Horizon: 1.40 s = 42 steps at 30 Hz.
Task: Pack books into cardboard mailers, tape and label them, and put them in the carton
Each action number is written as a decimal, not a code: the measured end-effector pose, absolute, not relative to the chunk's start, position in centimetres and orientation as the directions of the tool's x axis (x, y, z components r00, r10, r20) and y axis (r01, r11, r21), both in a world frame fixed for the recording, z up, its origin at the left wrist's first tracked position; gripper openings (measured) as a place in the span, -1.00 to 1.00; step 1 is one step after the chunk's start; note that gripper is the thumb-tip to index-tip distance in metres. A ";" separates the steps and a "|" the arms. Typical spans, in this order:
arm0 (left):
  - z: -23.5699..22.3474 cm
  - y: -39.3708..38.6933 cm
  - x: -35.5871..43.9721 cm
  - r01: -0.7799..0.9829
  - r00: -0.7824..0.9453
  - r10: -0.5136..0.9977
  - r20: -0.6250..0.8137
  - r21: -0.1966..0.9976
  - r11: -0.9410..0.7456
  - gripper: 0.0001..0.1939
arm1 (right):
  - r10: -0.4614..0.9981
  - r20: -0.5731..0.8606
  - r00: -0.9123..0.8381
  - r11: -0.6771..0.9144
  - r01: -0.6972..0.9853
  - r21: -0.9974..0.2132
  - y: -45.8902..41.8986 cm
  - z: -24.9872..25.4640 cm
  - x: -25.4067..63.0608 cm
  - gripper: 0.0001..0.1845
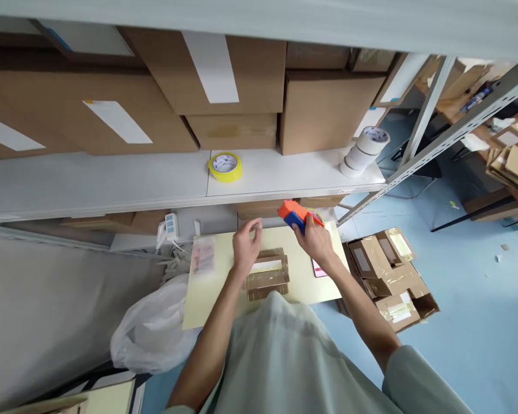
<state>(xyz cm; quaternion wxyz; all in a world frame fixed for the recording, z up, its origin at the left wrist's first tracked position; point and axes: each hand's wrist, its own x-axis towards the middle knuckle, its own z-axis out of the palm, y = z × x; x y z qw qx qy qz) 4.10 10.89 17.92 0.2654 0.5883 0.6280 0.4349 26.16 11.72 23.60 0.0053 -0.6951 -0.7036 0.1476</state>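
Right grip [317, 241]: wrapped round orange-and-blue plastic tape dispenser [295, 215], above cream rectangular table [211, 302] | left grip [247, 244]: half-curled, contents we cannot tell | small brown cardboard box [265, 278]: on table, ungripped | we judge risk: box skids or twists, if dispenser drags across it unbraced

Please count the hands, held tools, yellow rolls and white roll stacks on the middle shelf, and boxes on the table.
Left hand, right hand: 2
Tape dispenser: 1
Yellow roll: 1
White stack: 1
Cardboard box: 1
Total: 6
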 end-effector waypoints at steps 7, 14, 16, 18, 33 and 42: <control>26.9 16.5 5.7 0.484 -0.007 0.877 0.480 0.769 -0.417 -0.83 | 0.974 0.093 -0.208 0.219 0.966 -0.134 21.6 30.1 21.3 -0.50; 27.7 14.9 3.3 0.475 -0.062 0.885 0.462 0.793 -0.381 -0.79 | 0.974 0.082 -0.213 0.220 0.971 -0.097 25.7 26.9 18.9 -0.51; 27.0 14.0 2.4 0.446 -0.077 0.896 0.437 0.819 -0.361 -0.79 | 0.978 0.066 -0.199 0.204 0.975 -0.091 26.2 26.0 18.8 -0.52; 25.9 12.8 1.4 0.406 -0.102 0.914 0.393 0.855 -0.322 -0.78 | 0.975 0.115 -0.191 0.203 0.974 -0.106 26.3 25.2 19.1 -0.53; 5.2 -1.8 -4.9 0.212 -0.311 0.879 -0.362 0.875 0.436 -0.69 | 0.996 -0.034 -0.085 0.044 0.767 -0.641 3.0 4.9 24.6 -0.54; 0.9 -4.0 -3.0 0.169 -0.475 0.772 -0.421 0.818 0.550 -0.63 | 0.975 -0.220 0.019 -0.185 0.612 -0.769 -0.3 1.6 25.2 -0.50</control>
